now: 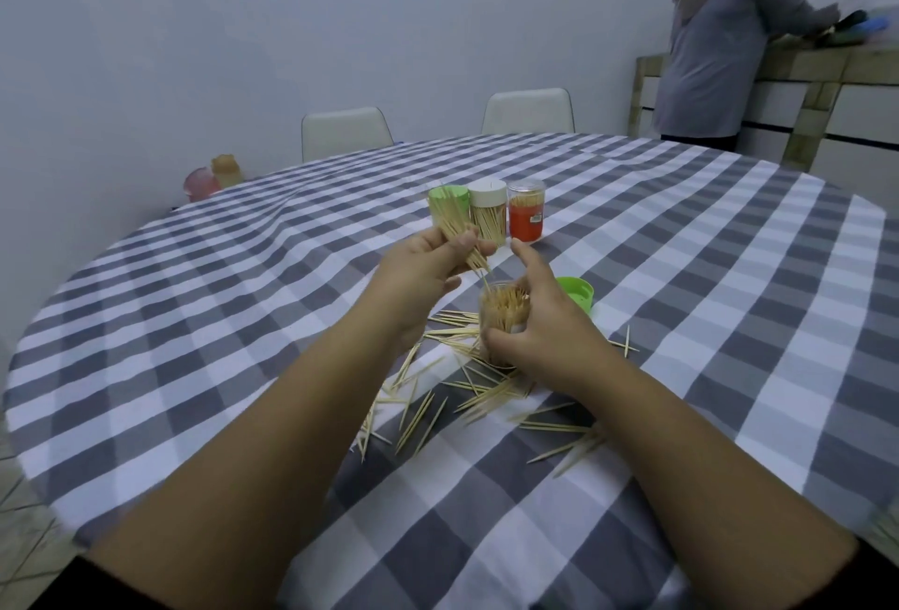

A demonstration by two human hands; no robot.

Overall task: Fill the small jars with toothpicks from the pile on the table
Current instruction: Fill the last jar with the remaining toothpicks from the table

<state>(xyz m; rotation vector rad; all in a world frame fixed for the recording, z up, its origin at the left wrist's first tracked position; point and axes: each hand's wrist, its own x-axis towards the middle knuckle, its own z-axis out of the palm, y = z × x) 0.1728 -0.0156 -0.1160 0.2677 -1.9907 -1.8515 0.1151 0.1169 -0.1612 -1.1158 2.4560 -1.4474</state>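
Observation:
My left hand [428,269] grips a bundle of toothpicks [455,230], tips pointing down toward a clear open jar [501,317] that is nearly full of toothpicks. My right hand [545,322] is wrapped around that jar, index finger raised. Loose toothpicks [438,395] lie scattered on the checked tablecloth [681,317] under and around both hands. The jar's green lid [579,295] lies just right of my right hand. Three closed jars stand behind: a green-lidded jar [445,203], a white-lidded jar [488,210] and a red-labelled clear jar [526,210].
Two white chairs [345,132] stand at the table's far side. Small pink and orange containers [214,176] sit at the far left edge. A person [720,50] stands at a counter at the back right.

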